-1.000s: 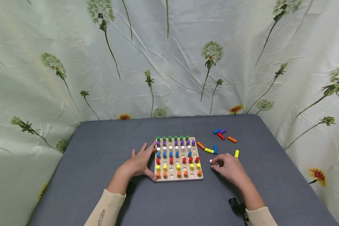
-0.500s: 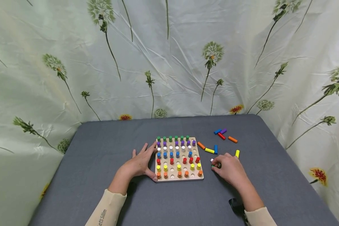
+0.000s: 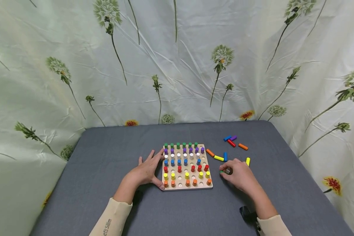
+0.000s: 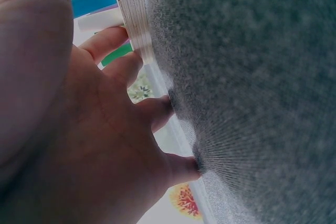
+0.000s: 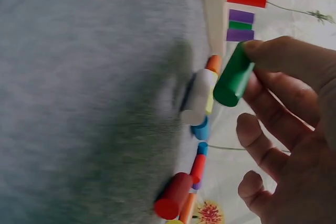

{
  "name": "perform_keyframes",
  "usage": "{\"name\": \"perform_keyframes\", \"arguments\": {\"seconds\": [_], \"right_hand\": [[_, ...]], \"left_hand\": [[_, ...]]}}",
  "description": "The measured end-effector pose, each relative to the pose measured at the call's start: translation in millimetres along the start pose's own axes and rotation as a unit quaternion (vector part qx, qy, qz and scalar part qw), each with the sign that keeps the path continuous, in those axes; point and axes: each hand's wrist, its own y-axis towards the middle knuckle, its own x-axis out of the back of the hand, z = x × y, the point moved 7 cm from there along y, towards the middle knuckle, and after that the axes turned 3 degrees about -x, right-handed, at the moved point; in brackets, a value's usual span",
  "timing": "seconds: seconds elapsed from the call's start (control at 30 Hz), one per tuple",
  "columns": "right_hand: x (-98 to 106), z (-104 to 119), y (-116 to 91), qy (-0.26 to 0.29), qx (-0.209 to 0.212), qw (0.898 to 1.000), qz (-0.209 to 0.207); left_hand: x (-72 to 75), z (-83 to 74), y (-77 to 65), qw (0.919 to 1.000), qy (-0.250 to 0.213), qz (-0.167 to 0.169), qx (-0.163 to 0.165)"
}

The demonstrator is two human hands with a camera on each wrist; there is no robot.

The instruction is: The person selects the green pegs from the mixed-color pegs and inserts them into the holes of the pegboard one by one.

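A wooden pegboard (image 3: 191, 186) lies on the table with rows of coloured pegs standing in its holes; several holes have no peg. My left hand (image 3: 146, 170) rests at its left edge, thumb at the near corner and a finger at the far one, the others spread on the cloth. In the left wrist view, two fingertips touch the board's side (image 4: 134, 19). Right of the board, my right hand (image 3: 239, 173) pinches a green peg (image 5: 234, 77) between thumb and fingers, above the cloth. A white peg (image 5: 198, 98) and a red peg (image 5: 173, 195) lie below that hand.
Loose pegs lie right of the board, among them an orange peg (image 3: 210, 152), a yellow peg (image 3: 219, 158) and a blue peg (image 3: 225, 156). Farther back are a red peg (image 3: 231, 143) and another orange peg (image 3: 243, 146). A flowered curtain (image 3: 183, 65) hangs behind the table (image 3: 121, 144).
My right hand has taken hold of the green peg and raised it slightly. The white peg, earlier showing at its fingertips, is now largely covered in the head view. My left hand stays put.
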Motion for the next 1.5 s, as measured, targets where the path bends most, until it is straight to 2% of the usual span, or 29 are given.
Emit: {"name": "perform_keyframes", "arguments": {"seconds": [0.17, 0.37, 0.47, 0.8, 0.97, 1.13, 1.33, 1.5], "right_hand": [[12.1, 4.0, 7.1, 0.071, 0.021, 0.997, -0.013], [23.9, 14.2, 20.0, 0.086, 0.074, 0.992, -0.046], [26.1, 19.8, 28.7, 0.098, 0.091, 0.99, -0.048], [20.5, 24.6, 64.3, 0.137, 0.06, 0.988, -0.034], [11.4, 23.0, 80.6, 0.156, 0.043, 0.986, -0.044], [0.4, 25.9, 96.0, 0.175, 0.033, 0.983, -0.035], [-9.7, 30.0, 107.5, 0.176, 0.029, 0.984, -0.02], [-15.9, 31.4, 112.4, 0.174, 0.016, 0.985, -0.012]], "left_hand": [[1.3, 2.4, 0.1, 1.0, 0.0, 0.001, 0.005], [0.6, 3.3, -0.4, 0.9999, 0.005, 0.002, 0.011], [-0.5, 3.0, -1.3, 0.9999, 0.006, 0.002, 0.012], [-3.6, 0.6, -2.7, 0.9999, 0.007, 0.002, 0.009], [-3.7, -0.4, -2.7, 1.0, 0.005, 0.003, 0.007], [-2.5, 0.3, -3.5, 1.0, 0.003, 0.003, 0.005], [-1.8, 1.2, -4.0, 1.0, -0.003, 0.007, 0.003], [0.2, 1.6, -3.5, 1.0, 0.0, -0.003, 0.003]]}}
